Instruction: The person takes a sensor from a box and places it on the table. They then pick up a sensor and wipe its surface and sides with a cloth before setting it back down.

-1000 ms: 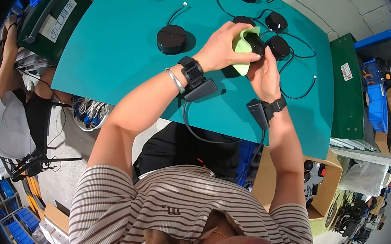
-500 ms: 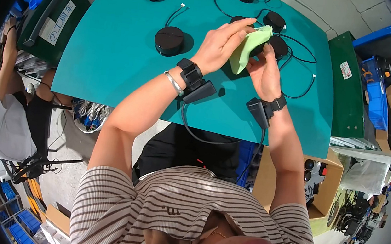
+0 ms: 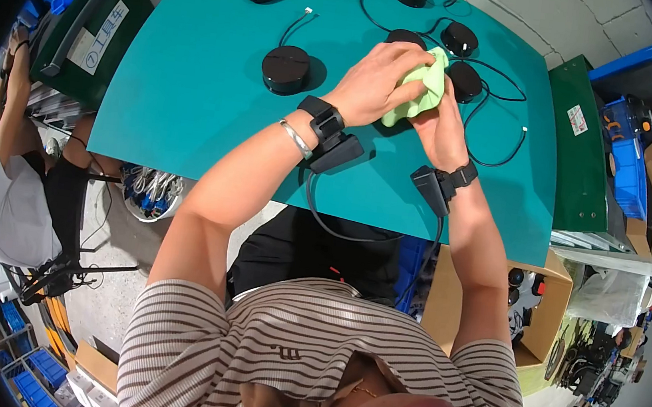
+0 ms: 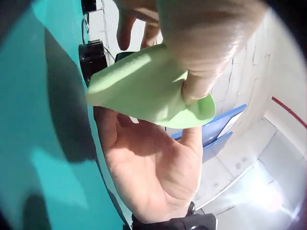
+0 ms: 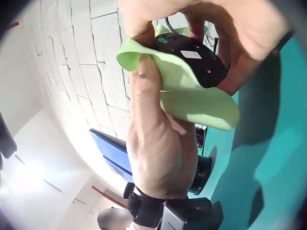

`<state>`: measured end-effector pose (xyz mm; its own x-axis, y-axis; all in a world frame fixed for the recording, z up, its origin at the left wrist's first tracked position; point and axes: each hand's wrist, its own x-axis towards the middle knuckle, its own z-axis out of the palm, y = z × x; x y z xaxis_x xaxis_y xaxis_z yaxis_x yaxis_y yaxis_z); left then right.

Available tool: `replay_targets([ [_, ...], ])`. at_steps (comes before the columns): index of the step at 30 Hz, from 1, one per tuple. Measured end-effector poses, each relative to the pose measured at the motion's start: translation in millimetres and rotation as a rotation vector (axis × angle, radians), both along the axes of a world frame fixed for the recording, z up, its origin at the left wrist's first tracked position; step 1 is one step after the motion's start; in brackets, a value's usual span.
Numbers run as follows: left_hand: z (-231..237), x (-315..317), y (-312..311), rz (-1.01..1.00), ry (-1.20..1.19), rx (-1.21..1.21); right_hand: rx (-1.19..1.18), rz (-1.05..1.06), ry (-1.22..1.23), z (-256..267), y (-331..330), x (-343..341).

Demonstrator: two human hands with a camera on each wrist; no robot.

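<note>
My left hand (image 3: 373, 87) holds a light green cloth (image 3: 426, 88), its thumb pressing the cloth in the left wrist view. Behind the cloth, my right hand (image 3: 440, 132) grips a black round puck-like device (image 5: 204, 67) by its edge. In the right wrist view the device shows a white label, a green sticker, small screw holes and a cable. The cloth wraps against its side and hides part of it. In the head view cloth and fingers cover the device. Both hands are above the teal table (image 3: 216, 111).
Similar black devices stand about: one (image 3: 285, 69) left of my hands, another (image 3: 464, 81) close on the right, several along the back. Loose black cables (image 3: 508, 156) lie at right. Green cabinets (image 3: 581, 152) flank the table; a person (image 3: 13, 200) sits at left.
The left fingers, straight half a second ago, now bend over the cloth. The cloth has shifted over the device, whose dark face was visible a second ago. The right hand stays nearly in place.
</note>
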<state>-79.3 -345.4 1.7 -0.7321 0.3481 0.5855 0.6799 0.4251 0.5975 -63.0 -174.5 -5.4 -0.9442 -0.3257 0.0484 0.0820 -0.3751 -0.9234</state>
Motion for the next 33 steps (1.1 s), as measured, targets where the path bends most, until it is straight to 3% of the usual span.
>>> replay_targets([
  [4,6,4,0,0.15,-0.161,0.023,0.123,-0.032,0.087,-6,-5,4],
  [8,5,5,1,0.178,-0.146,0.022,0.155,-0.057,0.106,-14,-3,2],
  [10,4,3,1,0.063,0.116,0.018,0.061,-0.045,0.082,-15,-3,1],
  [15,5,2,1,0.09,0.109,0.032,0.027,-0.02,0.037,-9,-2,0],
  [17,6,5,1,0.118,-0.259,0.165,0.202,-0.066,0.201,-13,-2,-1],
  [19,-2,-1,-1,0.143,-0.241,0.151,0.176,-0.064,0.196,-14,-3,-2],
  [22,-4,-6,-6,0.108,-0.527,0.168,0.321,-0.075,0.364,-15,-5,-1],
  [29,1,-2,-6,0.023,-0.361,0.161,0.299,-0.097,0.317,-10,-8,2],
  [31,4,1,-6,0.062,-0.185,0.068,0.049,-0.034,0.066,-12,-5,2],
  [33,9,3,-7,0.045,-0.21,0.05,0.007,0.011,0.012,-6,-4,1],
])
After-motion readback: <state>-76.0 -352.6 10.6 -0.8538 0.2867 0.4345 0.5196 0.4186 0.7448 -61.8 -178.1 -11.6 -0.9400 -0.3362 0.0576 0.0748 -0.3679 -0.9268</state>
